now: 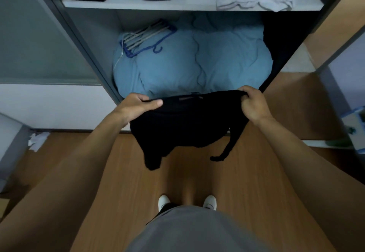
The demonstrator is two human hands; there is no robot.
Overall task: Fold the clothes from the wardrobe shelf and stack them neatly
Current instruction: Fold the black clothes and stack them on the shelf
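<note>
Left hand (138, 106) and right hand (253, 104) each pinch black garment (187, 125) top edge, hanging before wardrobe shelf (138, 4).

We observe dim, cool, even lighting with soft shadows. We note wide-angle bending at the edges and slight overall softness.

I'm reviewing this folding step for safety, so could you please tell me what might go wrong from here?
The left hand and right hand pinch only the top edge of the black fabric garment; if either grip slips, it could drop onto the brown wooden floor.
Its thin black strap dangles low on the right and may get folded in untidily.
The puffy blue bedding ahead, with blue plastic hangers on it, would likely be an uneven folding surface.
</note>
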